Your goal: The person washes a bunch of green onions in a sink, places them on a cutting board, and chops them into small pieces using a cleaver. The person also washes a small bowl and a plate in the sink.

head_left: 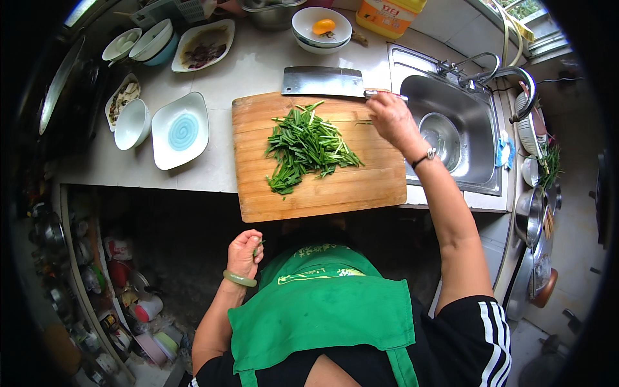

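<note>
A heap of chopped green leafy stalks (309, 145), which look like Chinese chives, lies on a wooden cutting board (382, 179). Behind the board's far edge a steel cleaver (323, 81) rests flat, its handle pointing right. My right hand (392, 118) is at that handle with curled fingers; whether they grip it or only touch it I cannot tell. My left hand (245, 252) is held below the board's near left edge, fingers closed on a small green leaf piece (257, 247).
Right of the board is a steel sink (476, 140) holding a metal bowl (439, 138) under a faucet (524, 96). A square plate (180, 130) and a white bowl (132, 124) stand left. Behind are a bowl with egg yolk (321, 29) and a yellow detergent jug (390, 17).
</note>
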Demonstrator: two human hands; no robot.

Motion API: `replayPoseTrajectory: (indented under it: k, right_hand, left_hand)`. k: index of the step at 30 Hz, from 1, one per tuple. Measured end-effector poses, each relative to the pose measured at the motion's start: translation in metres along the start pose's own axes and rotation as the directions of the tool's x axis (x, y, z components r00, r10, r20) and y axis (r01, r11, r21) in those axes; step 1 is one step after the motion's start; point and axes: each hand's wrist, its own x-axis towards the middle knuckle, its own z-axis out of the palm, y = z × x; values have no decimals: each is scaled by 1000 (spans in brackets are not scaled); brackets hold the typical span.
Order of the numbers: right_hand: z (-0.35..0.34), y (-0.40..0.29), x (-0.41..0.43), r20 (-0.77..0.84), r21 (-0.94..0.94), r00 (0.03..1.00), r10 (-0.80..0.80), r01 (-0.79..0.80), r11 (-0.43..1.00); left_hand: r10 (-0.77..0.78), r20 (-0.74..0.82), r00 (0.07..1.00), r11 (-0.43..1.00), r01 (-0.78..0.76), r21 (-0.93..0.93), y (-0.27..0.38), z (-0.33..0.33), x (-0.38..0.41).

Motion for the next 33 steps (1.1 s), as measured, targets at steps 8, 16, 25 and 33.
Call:
replayPoseTrajectory:
  k: [8, 16, 25, 33]
  right_hand:
    - [7, -18, -16, 293, -231, 950, 105, -36, 972]
    - [11, -10, -1, 451, -236, 880, 148, -42, 971]
    - [-38, -130, -52, 293, 214, 937, 192, -260, 942]
    - [-56, -216, -132, 364, 285, 921, 142, -255, 924]
  left_hand:
    - [-228, 39, 973, 937, 230, -263, -5, -6, -12]
    - [-267, 126, 956, 932, 289, -217, -3, 0, -6]
    - [-436, 332, 836, 876, 478, -54, -12, 32, 41]
    - [-709, 424, 564, 653, 752, 91, -52, 97, 55]
